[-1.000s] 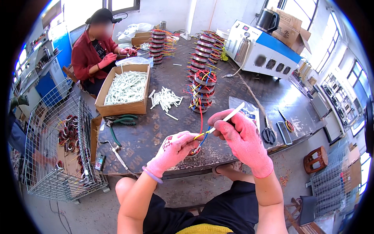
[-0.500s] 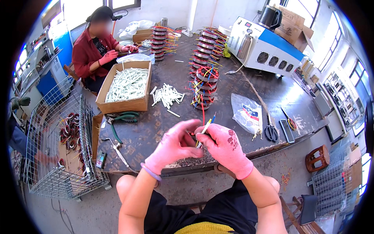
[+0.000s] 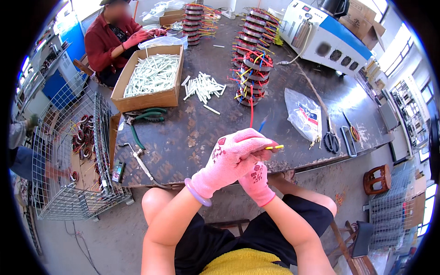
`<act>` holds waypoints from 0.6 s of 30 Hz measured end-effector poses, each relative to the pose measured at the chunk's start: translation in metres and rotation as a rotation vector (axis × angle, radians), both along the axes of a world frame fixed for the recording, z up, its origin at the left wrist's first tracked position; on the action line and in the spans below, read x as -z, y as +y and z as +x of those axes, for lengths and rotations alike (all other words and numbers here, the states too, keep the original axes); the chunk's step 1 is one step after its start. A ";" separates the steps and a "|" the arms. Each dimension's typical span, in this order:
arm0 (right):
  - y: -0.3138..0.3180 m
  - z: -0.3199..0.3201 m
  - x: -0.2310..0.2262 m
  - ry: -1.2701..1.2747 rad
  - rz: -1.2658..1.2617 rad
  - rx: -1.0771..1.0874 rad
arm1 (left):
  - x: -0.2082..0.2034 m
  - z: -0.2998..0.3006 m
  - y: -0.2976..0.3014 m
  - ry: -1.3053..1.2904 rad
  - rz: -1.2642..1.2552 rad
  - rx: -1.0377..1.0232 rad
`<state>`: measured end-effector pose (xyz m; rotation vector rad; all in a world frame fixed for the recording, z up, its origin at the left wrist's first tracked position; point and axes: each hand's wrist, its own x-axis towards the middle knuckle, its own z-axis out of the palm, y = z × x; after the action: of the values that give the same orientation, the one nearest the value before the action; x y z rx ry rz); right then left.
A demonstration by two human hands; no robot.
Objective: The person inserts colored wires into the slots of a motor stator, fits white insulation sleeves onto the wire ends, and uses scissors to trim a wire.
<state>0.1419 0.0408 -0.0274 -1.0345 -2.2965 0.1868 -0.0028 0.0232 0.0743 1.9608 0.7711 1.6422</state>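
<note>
My left hand (image 3: 231,158), in a pink glove, is closed with a yellow wire (image 3: 275,147) sticking out past its fingertips to the right. Below and partly behind it, my right hand (image 3: 255,183), gloved alike, has its fingers curled in against the left; what they hold is hidden. Just beyond the hands rises a blue wire end (image 3: 262,124). A red wire (image 3: 251,114) runs from the near wire-wound ring stack (image 3: 253,80) toward my hands. Loose white sleeves (image 3: 204,87) lie on the table left of that stack.
A cardboard box (image 3: 149,101) of white sleeves stands at left, with green-handled pliers (image 3: 149,115) and a thin-nozzled tool (image 3: 142,162) nearer. Right lie a plastic bag (image 3: 302,114), scissors (image 3: 331,142) and a phone (image 3: 348,141). A co-worker (image 3: 103,43) sits far left.
My left hand has moved right and closed over the wires, covering the white sleeve. My right hand has dropped below and behind it. The head view has tilted down.
</note>
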 end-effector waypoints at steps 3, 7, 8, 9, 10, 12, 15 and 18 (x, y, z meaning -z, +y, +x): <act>-0.003 0.006 0.001 0.127 -0.036 -0.011 | 0.001 -0.009 -0.003 -0.099 -0.127 -0.068; -0.003 0.039 -0.008 0.242 -0.302 -0.018 | 0.024 -0.044 -0.003 -0.511 -0.124 -0.312; 0.003 0.041 -0.009 0.232 -0.290 -0.023 | 0.034 -0.050 -0.004 -0.391 -0.168 -0.318; 0.010 0.042 -0.010 0.222 -0.279 -0.029 | 0.045 -0.052 -0.005 -0.271 -0.211 -0.327; 0.016 0.041 -0.009 0.216 -0.266 -0.032 | 0.051 -0.045 -0.008 0.042 -0.194 -0.420; 0.027 0.031 -0.009 0.119 -0.167 -0.120 | 0.064 -0.030 -0.012 0.478 -0.174 -0.448; 0.042 0.025 0.001 0.111 -0.141 -0.209 | 0.082 -0.029 -0.006 0.649 -0.239 -0.369; 0.045 0.026 0.012 0.133 -0.166 -0.209 | 0.084 -0.028 -0.008 0.404 -0.563 -0.300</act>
<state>0.1681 0.0856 -0.0397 -0.8322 -2.2932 0.5234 -0.0310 0.0149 -0.0095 1.8232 1.5518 1.0020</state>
